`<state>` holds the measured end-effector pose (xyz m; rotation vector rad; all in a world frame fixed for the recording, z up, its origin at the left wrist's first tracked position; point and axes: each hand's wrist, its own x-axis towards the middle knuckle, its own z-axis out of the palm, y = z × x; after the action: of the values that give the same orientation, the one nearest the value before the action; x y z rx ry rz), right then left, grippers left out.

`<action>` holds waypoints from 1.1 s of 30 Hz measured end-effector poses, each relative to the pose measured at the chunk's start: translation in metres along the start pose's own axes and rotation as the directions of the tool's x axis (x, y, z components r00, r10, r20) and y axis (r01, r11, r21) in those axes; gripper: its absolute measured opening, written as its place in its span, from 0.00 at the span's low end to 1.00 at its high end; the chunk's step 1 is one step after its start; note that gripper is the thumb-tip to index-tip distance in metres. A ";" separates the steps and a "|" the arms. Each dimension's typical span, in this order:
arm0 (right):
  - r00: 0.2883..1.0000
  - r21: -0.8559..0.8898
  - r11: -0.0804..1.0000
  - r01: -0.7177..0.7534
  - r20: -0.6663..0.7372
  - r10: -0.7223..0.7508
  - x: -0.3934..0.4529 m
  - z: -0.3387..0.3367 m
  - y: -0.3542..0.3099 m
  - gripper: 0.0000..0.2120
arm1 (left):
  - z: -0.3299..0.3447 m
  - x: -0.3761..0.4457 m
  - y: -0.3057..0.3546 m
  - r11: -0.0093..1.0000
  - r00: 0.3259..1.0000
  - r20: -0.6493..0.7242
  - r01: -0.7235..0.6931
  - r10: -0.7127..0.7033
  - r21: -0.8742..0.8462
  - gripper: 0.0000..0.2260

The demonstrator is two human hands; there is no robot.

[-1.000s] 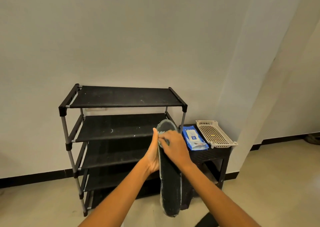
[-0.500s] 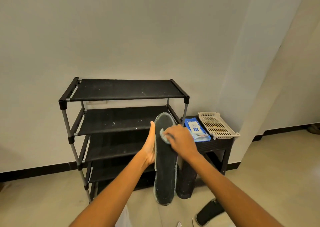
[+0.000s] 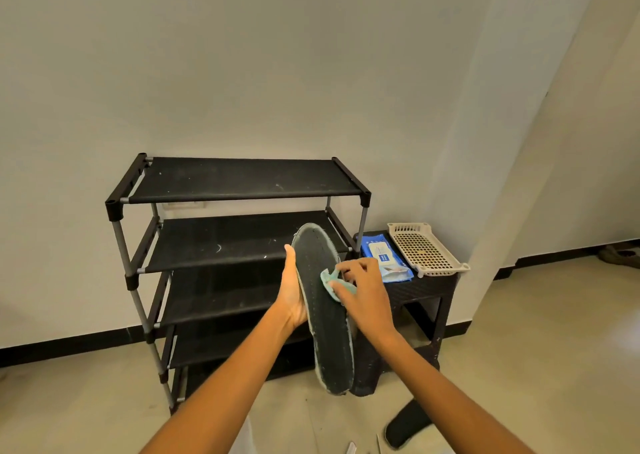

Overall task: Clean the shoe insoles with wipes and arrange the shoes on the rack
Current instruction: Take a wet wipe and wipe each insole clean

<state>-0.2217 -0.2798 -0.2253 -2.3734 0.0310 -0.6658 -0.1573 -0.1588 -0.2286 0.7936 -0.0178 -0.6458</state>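
Note:
A long dark insole [image 3: 327, 332] with a pale edge stands nearly upright in front of me. My left hand [image 3: 292, 292] grips its left edge near the middle, thumb up along the rim. My right hand [image 3: 363, 292] pinches a crumpled light-blue wipe [image 3: 330, 282] and presses it against the insole's upper half. Behind the hands stands a black shoe rack [image 3: 239, 190] with several bare fabric shelves. A second dark insole [image 3: 407, 424] lies on the floor at the lower right.
A black stool [image 3: 429, 290] stands right of the rack, against a wall corner. On it lie a blue wipes pack [image 3: 382, 256] and a white perforated tray [image 3: 424, 254]. Beige tiled floor spreads to the right.
The view has dropped slightly and the rack sits lower. My right hand with the wipe has slid down the insole from its toe end; the insole now tilts a little to the left.

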 end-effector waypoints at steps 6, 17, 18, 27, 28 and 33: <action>0.981 0.130 0.972 -0.196 0.013 0.196 -0.002 0.009 -0.005 0.12 | 0.007 -0.001 -0.004 1.000 1.000 0.012 0.001 -0.001 -0.012 0.36; 0.971 -0.180 0.955 0.237 0.032 -0.235 -0.021 0.021 -0.004 0.10 | -0.009 -0.006 -0.015 0.987 0.997 0.042 -0.062 0.069 -0.151 0.33; 0.950 -0.213 0.925 0.314 0.075 -0.305 -0.023 0.017 -0.001 0.11 | -0.011 -0.006 -0.014 0.987 0.997 0.056 -0.048 0.057 -0.156 0.33; 0.993 -0.108 0.989 0.098 -0.047 -0.104 -0.018 0.017 -0.013 0.06 | 0.002 -0.004 -0.017 0.990 0.999 0.019 -0.035 0.038 -0.137 0.34; 0.991 -0.051 0.990 0.132 -0.003 -0.132 -0.027 0.018 -0.018 0.07 | -0.002 -0.003 -0.015 0.985 0.999 0.003 -0.038 0.039 -0.167 0.35; 0.985 -0.159 0.973 0.170 0.046 -0.164 -0.017 0.012 -0.010 0.10 | -0.008 -0.006 -0.022 0.993 0.998 0.021 -0.054 0.057 -0.101 0.33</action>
<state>-0.2324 -0.2616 -0.2344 -2.5636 -0.1353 -0.7281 -0.1717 -0.1617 -0.2479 0.6861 -0.0284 -0.5987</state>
